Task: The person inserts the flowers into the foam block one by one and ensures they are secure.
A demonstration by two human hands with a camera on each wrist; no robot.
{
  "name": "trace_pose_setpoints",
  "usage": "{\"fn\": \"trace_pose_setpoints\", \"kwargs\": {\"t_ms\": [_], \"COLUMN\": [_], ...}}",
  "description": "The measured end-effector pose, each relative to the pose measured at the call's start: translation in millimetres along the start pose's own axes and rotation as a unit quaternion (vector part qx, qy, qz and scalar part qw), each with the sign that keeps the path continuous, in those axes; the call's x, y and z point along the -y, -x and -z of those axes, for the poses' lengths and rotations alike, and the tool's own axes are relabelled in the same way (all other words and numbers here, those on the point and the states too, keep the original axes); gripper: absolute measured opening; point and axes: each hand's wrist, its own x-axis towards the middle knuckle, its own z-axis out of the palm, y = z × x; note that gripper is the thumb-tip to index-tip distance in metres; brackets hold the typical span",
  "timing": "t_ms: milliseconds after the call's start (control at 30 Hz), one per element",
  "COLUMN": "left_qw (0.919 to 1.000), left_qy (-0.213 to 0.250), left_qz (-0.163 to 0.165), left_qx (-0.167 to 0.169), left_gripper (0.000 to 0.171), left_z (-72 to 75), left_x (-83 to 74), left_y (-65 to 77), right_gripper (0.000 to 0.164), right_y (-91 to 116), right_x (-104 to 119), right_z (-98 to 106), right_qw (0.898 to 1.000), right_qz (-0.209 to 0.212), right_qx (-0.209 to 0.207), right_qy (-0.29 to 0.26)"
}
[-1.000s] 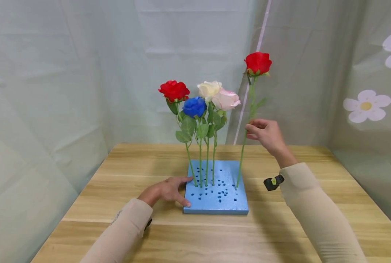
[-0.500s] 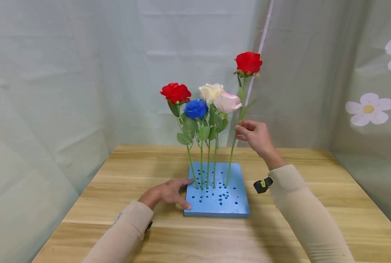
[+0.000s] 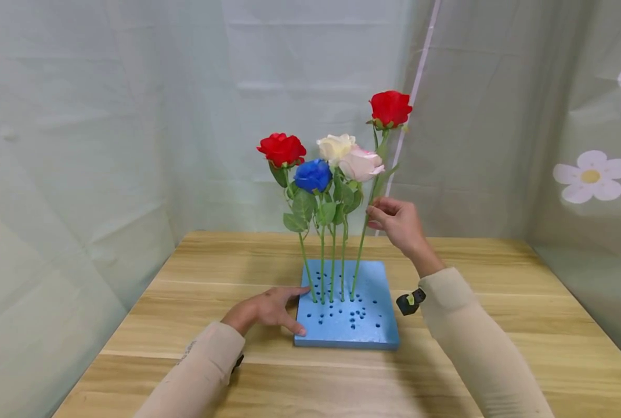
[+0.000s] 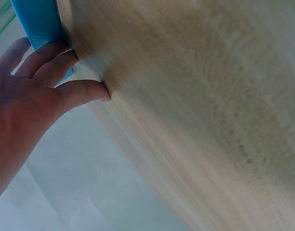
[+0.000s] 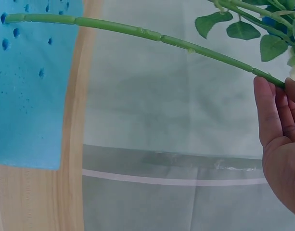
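Observation:
In the head view my right hand [image 3: 398, 223] pinches the green stem of a red rose [image 3: 390, 108] between thumb and fingertips. The stem [image 5: 152, 34] leans to the right, its lower end at a hole in the blue foam block [image 5: 36, 110]. My left hand [image 3: 269, 307] rests spread along the block's left side, thumb on the front corner and a fingertip at the left edge. Upright in the block [image 3: 342, 337] stand another red rose [image 3: 281, 150], a blue rose [image 3: 313, 176], a cream rose [image 3: 335, 147] and a pale pink rose [image 3: 361, 164], in a row.
Several holes dot the block's top, many of them in front of the stems. Beneath it is a wood-grain table [image 3: 185, 325]. Pale curtains [image 3: 195, 116] hang behind and at the sides, the right one printed with white flowers [image 3: 591, 176].
My right hand has moved left, carrying the red rose's stem end from the block's right part to beside the pink rose's stem, then slightly down. My left hand stays at the block's side.

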Motion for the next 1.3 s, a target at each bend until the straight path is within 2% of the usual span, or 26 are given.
{"fn": "trace_pose_setpoints", "kwargs": {"t_ms": [367, 900, 1167, 1300], "left_qw": [1.0, 1.0, 1.0, 1.0], "left_qy": [-0.003, 0.005, 0.001, 0.003], "left_qz": [-0.002, -0.004, 0.004, 0.007], "left_qx": [-0.003, 0.0, 0.003, 0.004], "left_gripper": [0.1, 0.101, 0.1, 0.1], "left_z": [-2.8, -0.8, -0.3, 0.4], "left_x": [1.3, 1.2, 1.3, 1.9], "left_y": [-2.2, -6.6, -7.8, -5.4], "right_gripper": [0.02, 0.02, 0.023, 0.021], "right_y": [10.5, 19.3, 18.2, 15.6], "right_x": [-11.7, -21.3, -20.1, -22.5], "right_z": [-3.9, -4.1, -3.9, -2.8], "right_qw": [0.996, 0.993, 0.992, 0.993], "right_qz": [0.04, 0.082, 0.075, 0.076], "right_qx": [0.036, 0.046, 0.051, 0.059], "right_qy": [0.069, 0.075, 0.09, 0.072]}}
